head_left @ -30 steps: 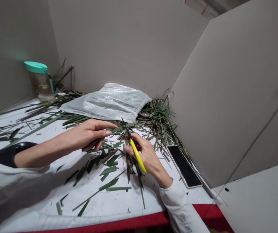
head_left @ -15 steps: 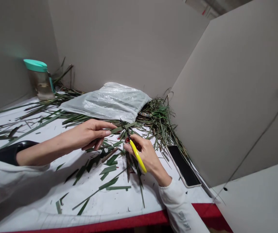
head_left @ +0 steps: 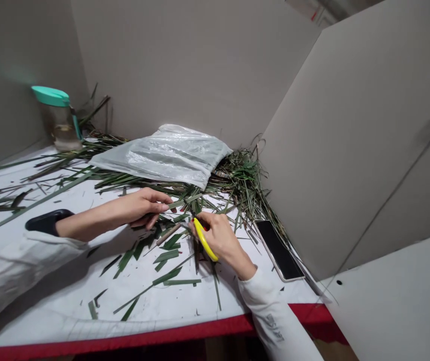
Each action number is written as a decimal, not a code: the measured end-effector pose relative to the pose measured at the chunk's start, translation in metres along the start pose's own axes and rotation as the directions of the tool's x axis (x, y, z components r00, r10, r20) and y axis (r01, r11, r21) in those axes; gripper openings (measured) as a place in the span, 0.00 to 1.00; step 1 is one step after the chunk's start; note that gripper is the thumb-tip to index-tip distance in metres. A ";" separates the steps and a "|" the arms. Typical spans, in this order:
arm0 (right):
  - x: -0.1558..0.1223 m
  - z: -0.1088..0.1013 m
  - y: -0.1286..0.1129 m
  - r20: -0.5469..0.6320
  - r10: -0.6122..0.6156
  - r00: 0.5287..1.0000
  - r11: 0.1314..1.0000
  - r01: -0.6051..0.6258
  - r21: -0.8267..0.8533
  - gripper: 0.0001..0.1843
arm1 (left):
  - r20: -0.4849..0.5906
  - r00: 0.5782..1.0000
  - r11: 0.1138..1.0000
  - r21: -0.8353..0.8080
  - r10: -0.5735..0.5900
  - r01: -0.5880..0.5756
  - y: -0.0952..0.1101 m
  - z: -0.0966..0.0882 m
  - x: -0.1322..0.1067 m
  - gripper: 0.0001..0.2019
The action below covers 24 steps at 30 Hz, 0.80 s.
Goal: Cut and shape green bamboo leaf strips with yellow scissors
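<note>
Between the thumb and fingers of my left hand (head_left: 148, 205) is a green leaf strip (head_left: 184, 202), its free end pointing right. Yellow-handled scissors (head_left: 204, 240) sit in my right hand (head_left: 220, 235), fingers in the loops. Their dark blades lie close to the strip; whether they are closed on it I cannot make out. Below both hands, cut leaf pieces (head_left: 167, 256) are scattered over the white sheet (head_left: 155, 311).
A translucent plastic bag (head_left: 166, 153) covers long leaves at the back. More shredded leaves (head_left: 247, 173) are heaped right of it. A phone (head_left: 278, 249) lies to the right, and a jug with a turquoise lid (head_left: 51, 95) stands back left. Grey panels (head_left: 185, 60) enclose the table.
My left hand and its leaf strip have shifted slightly. The scissors have turned a little in my right hand, their blades now lower against the strip. The whole view has moved slightly.
</note>
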State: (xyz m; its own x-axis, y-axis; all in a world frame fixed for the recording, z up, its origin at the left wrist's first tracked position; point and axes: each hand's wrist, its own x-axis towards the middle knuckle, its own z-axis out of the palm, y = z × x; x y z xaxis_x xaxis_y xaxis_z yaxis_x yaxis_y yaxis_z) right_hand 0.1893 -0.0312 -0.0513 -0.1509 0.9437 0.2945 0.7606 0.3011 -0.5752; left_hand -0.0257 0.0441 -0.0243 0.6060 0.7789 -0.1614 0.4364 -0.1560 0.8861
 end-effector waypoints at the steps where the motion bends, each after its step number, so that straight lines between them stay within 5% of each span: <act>1: 0.000 0.001 0.001 0.005 0.007 1.000 1.000 -0.007 -0.017 0.20 | 0.037 0.999 0.999 -0.005 -0.032 0.032 -0.002 0.000 0.003 0.22; 9: 0.003 -0.012 0.013 -0.029 0.028 0.999 0.991 -0.032 -0.132 0.21 | 0.120 0.986 0.994 0.006 -0.112 0.112 -0.008 0.000 0.010 0.15; 16: 0.001 -0.005 0.018 0.033 0.000 0.999 0.976 0.007 -0.216 0.04 | 0.061 0.998 0.998 0.054 -0.028 0.024 0.023 -0.007 -0.014 0.13; 20: -0.001 -0.006 0.013 0.053 -0.058 0.997 0.980 0.067 -0.187 0.13 | 0.059 0.998 0.986 0.164 0.011 -0.020 0.031 -0.002 -0.020 0.15; 24: 0.001 -0.014 0.003 0.032 -0.045 0.998 0.984 0.039 0.176 0.14 | 0.046 0.996 0.965 0.250 0.076 -0.085 0.030 0.010 -0.021 0.15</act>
State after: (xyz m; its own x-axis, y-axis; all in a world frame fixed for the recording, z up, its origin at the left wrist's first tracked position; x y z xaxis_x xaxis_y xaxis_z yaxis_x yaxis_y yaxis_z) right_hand 0.2000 -0.0308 -0.0421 -0.2049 0.9331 0.2956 0.6308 0.3568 -0.6890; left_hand -0.0188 0.0175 0.0015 0.6673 0.7362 -0.1128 0.5352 -0.3687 0.7600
